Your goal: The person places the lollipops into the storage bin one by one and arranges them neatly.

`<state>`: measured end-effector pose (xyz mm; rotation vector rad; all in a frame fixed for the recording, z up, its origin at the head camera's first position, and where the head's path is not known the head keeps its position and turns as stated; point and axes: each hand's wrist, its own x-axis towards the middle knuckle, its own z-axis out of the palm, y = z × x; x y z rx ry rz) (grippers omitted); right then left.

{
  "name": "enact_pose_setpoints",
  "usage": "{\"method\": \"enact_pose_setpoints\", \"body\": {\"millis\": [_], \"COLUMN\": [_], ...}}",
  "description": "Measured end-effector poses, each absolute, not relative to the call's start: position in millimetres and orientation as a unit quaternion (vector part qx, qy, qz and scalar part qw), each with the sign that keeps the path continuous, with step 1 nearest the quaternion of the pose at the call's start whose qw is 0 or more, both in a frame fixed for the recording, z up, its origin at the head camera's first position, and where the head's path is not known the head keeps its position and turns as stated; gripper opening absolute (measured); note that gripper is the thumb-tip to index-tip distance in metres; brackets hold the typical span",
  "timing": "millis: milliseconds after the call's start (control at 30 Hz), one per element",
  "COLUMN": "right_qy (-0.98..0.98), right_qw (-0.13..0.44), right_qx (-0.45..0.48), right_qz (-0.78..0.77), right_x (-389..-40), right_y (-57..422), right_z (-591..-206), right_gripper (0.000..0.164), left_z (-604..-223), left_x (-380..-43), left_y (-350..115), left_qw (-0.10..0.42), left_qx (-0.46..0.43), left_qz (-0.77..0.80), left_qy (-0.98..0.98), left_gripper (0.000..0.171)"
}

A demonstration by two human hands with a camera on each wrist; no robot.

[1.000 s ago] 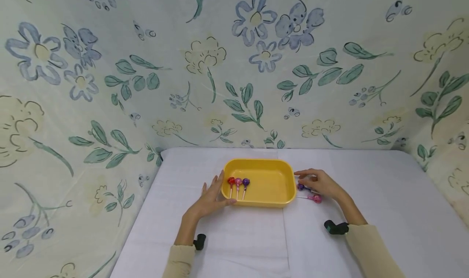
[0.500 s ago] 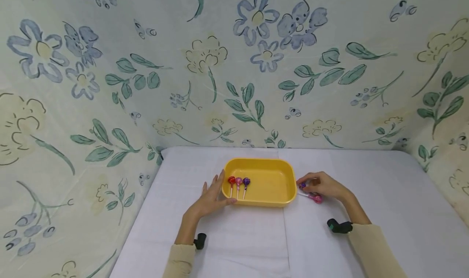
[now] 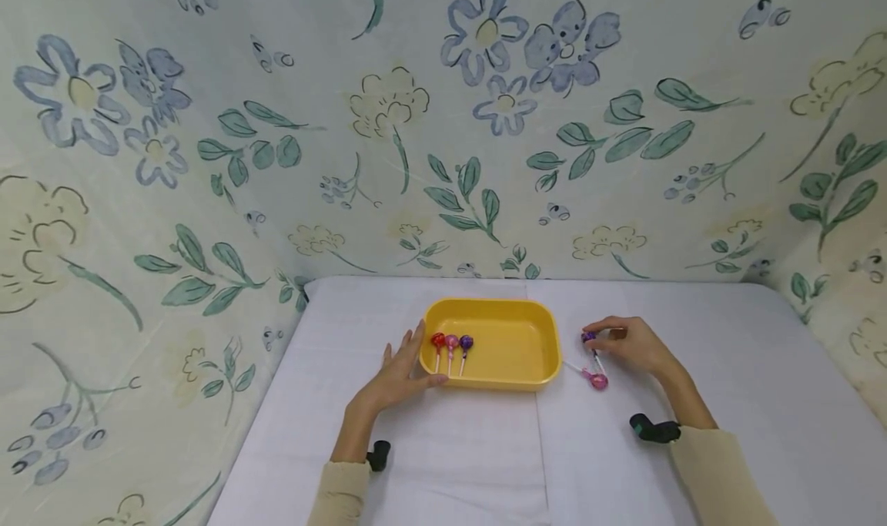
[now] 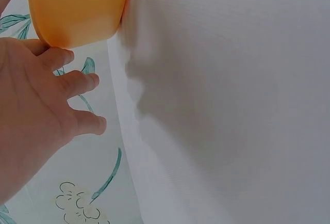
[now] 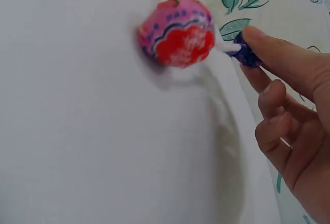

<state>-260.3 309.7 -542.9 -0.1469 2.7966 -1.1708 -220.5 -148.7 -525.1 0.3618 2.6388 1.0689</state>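
A yellow tray (image 3: 513, 349) holds a red lollipop (image 3: 438, 341), a pink lollipop (image 3: 452, 343) and a purple lollipop (image 3: 466, 343), side by side at its left end. My left hand (image 3: 395, 376) touches the tray's left end with fingers spread, thumb at the near rim; the left wrist view shows its fingers (image 4: 77, 82) extended. To the right of the tray, my right hand (image 3: 634, 345) pinches another purple lollipop (image 5: 246, 51) by its head between thumb and index finger, stick pointing toward the near side. Just below it lies a second pink lollipop (image 3: 598, 380), its stick toward the tray.
A white cloth (image 3: 471, 449) covers the table. Floral fabric (image 3: 388, 202) hangs behind it and at both sides. A dark wrist camera (image 3: 654, 430) sits on the right forearm, another small camera (image 3: 379, 456) on the left.
My right hand has moved right, away from the tray, with the purple lollipop, whose stick has swung toward the near side. The left hand and tray stay put.
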Motion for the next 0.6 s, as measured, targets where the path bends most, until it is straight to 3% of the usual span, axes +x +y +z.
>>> {"method": "enact_pose_setpoints", "body": {"millis": [167,333,467,600], "right_qy": [0.907,0.889,0.884,0.89], "right_qw": [-0.026,-0.086,-0.084,-0.044], "right_qx": [-0.005,-0.014,-0.051,-0.059], "right_qz": [-0.419,-0.45,-0.457,-0.45], "right_x": [-260.5,-265.5,-270.1,-275.4], "right_y": [301.9,271.1,236.2,199.4], "right_z": [-527.5,-509.3,-501.9,-499.6], "right_gripper": [0.048,0.042,0.035,0.031], "left_z": [-524.4,-523.6,-524.5,-526.1], "left_x": [-219.3,-220.0,-219.8,-219.3], "left_y": [-150.4,-151.9,-152.1,-151.6], "left_qw": [0.137,0.132,0.131,0.127], "left_qx": [0.128,0.13,0.136,0.141], "left_qz": [0.37,0.372,0.377,0.376], "left_qy": [0.91,0.909,0.907,0.907], "left_gripper": [0.111,0.111,0.111,0.11]}}
